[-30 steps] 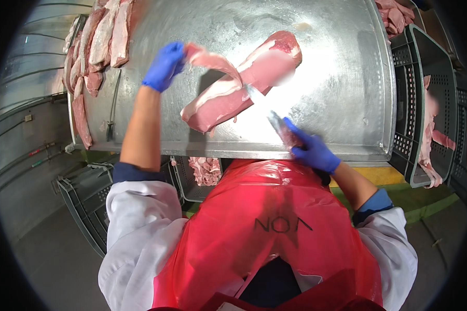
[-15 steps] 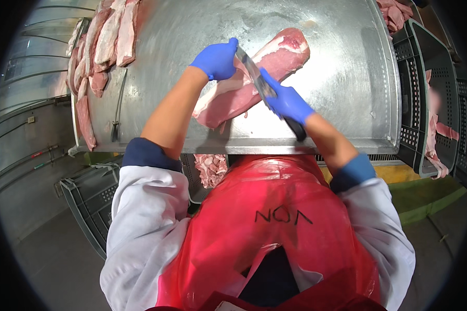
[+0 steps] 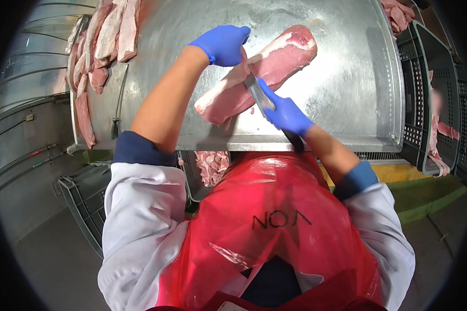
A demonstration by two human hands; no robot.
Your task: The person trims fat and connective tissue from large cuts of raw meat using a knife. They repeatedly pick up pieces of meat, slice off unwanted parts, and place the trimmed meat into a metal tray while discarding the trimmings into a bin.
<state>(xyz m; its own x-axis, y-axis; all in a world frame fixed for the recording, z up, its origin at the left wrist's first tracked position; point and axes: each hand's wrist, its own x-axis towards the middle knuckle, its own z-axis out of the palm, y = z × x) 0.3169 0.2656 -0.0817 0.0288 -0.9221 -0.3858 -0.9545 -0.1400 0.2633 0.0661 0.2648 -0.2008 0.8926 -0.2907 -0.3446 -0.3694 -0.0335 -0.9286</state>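
Note:
A long piece of pork loin [image 3: 280,62], pink with a white fat edge, lies slantwise on the metal worktable [image 3: 337,98]. My left hand [image 3: 223,44], in a blue glove, is closed above the loin's upper left side. It pinches a thin strip of meat [image 3: 243,62] that hangs down to the loin. My right hand [image 3: 289,111], also gloved in blue, grips a knife by its dark handle, thumb along the blade. The knife's blade [image 3: 257,92] crosses the middle of the loin, its tip near the foot of the strip.
Several loin pieces [image 3: 109,33] are piled at the left edge, beside a sharpening steel [image 3: 120,98]. A dark crate [image 3: 441,67] with meat scraps stands at the right. Meat pieces [image 3: 211,167] show below the table's front edge. Another crate [image 3: 88,192] sits lower left.
My left hand has moved up and a little right, drawing the strip away from the loin. The knife's tip has moved down and right. The loin has shifted slightly right.

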